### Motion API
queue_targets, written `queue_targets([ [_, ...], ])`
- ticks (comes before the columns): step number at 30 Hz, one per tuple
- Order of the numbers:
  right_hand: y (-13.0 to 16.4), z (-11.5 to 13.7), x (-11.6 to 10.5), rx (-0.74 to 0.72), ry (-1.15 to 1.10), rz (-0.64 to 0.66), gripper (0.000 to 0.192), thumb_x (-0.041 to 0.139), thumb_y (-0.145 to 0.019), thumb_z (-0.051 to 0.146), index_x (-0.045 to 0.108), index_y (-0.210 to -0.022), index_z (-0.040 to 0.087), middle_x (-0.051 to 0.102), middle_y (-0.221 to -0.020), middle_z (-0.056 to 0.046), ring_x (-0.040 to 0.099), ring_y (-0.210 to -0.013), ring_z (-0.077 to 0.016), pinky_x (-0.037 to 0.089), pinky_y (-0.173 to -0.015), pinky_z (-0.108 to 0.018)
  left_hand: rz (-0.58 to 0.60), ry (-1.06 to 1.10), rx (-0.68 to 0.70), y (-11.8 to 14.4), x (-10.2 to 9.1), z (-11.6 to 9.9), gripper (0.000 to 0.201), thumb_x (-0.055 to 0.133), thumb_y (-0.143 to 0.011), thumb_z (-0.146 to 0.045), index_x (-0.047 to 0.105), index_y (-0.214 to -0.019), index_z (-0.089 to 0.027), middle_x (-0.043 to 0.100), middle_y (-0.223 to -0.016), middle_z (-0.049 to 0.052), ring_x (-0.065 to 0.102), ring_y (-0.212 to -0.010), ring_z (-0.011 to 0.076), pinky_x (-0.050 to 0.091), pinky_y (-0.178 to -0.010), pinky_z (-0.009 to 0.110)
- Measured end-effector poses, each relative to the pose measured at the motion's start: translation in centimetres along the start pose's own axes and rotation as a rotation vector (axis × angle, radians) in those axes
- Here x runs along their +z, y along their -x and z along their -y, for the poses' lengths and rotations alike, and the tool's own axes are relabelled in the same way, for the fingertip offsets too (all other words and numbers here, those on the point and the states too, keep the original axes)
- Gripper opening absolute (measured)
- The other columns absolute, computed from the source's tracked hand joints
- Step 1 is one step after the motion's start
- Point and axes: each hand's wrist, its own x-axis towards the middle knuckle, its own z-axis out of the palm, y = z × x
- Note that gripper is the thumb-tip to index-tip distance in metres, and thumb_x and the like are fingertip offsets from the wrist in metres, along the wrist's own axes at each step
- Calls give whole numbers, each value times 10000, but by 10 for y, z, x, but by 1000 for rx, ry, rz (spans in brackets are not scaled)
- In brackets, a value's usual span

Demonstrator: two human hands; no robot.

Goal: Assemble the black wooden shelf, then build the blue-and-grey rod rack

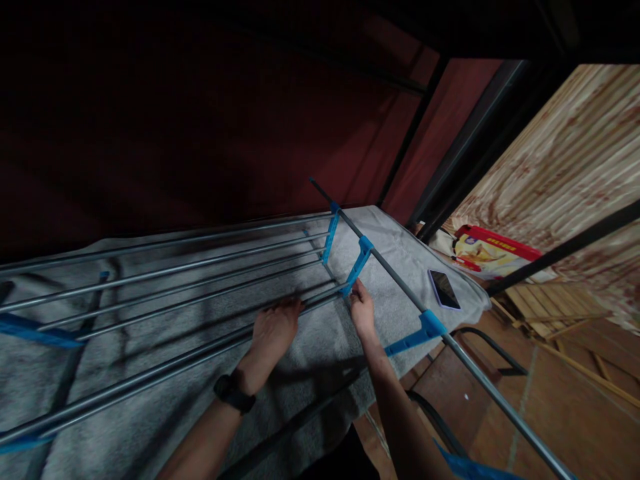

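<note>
Your left hand (273, 330) gripped a rail of the drying rack (200, 273); at three o'clock, your right hand (361, 310) pinched its blue connector (356, 268), the rack lying partly assembled.

Both forearms are bare, with no sleeves in view, entering from the bottom centre of the frame. The left hand (273, 331) has a black watch (234, 393) strapped around its wrist. The right hand (362, 311) wears nothing; no rings can be made out.
</note>
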Motion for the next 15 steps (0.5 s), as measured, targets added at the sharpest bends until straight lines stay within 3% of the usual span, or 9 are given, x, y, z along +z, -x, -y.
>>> queue_targets([
  [5,-1,4,-2,-9,-22,28,546,460,-777,208,619,-1293,127,633,-1332,-107,554,-1260,-232,338,-1150,-443,-5,18,14,-2,3,2,384,363,-988,-288,716,-1091,-181,747,-944,163,718,-868,318,542,-719,408],
  [15,-1,9,-3,10,-50,19,530,471,-737,200,660,-1225,121,704,-1173,-101,619,-1119,-233,407,-1088,-434,52,40,37,-12,-3,5,387,358,-983,-289,719,-1067,-180,744,-1035,147,703,-936,348,550,-763,453],
])
